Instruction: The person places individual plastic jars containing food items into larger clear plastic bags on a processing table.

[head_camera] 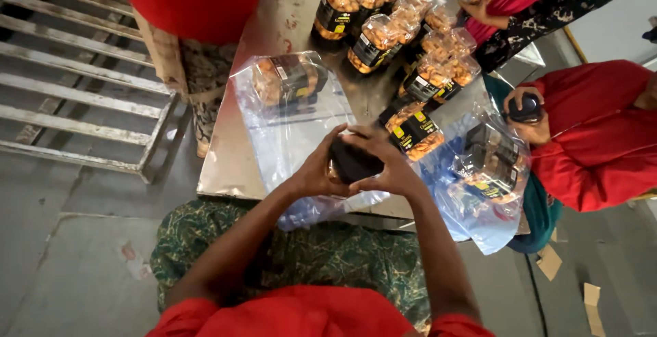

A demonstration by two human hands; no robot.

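Observation:
Both of my hands grip one jar with a black lid [352, 161] over the near edge of a steel table [226, 173]. My left hand [316, 169] wraps its left side, my right hand [387, 161] covers its right side and top. The jar's body is mostly hidden by my fingers. Under my hands lies a clear plastic bag [287, 132] with a jar of nuts [289, 77] inside it. Another jar with a black and yellow label [414, 132] lies on its side just beyond my right hand.
Several upright jars of nuts [383, 22] stand at the far end of the table. At right a person in red holds a black lid [527, 110], with a bagged jar [489, 166] beside them. Other people stand at far left and far right. A metal grate [75, 77] lies at left.

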